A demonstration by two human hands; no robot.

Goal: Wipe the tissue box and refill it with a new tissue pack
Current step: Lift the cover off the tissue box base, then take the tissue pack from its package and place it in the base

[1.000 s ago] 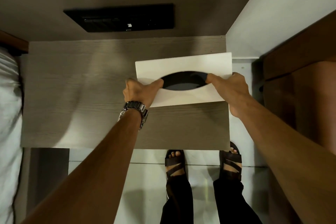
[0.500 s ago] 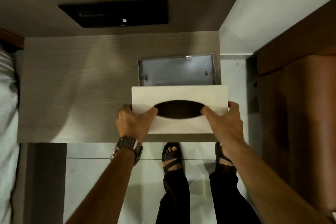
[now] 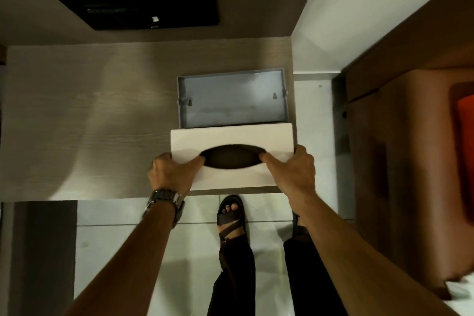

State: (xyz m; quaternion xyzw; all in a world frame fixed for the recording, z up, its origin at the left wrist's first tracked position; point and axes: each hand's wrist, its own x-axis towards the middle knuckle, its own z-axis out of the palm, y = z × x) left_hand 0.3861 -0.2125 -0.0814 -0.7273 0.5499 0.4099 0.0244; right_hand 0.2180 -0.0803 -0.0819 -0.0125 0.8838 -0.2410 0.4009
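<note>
left hand point(image 3: 172, 174) grip: pinching white tissue box cover point(image 3: 230, 141), thumb in oval slot | right hand point(image 3: 292, 172) grip: same, opposite end | cover: held just below grey wall-mounted base point(image 3: 232, 99), empty, on wood panel point(image 3: 89, 115)

Wood-grain panel point(image 3: 89, 115), pale tiled floor point(image 3: 115, 251)

Washroom, likely — wall-mounted tissue dispenser point(image 3: 232, 100), tiled floor point(image 3: 123, 251).
</note>
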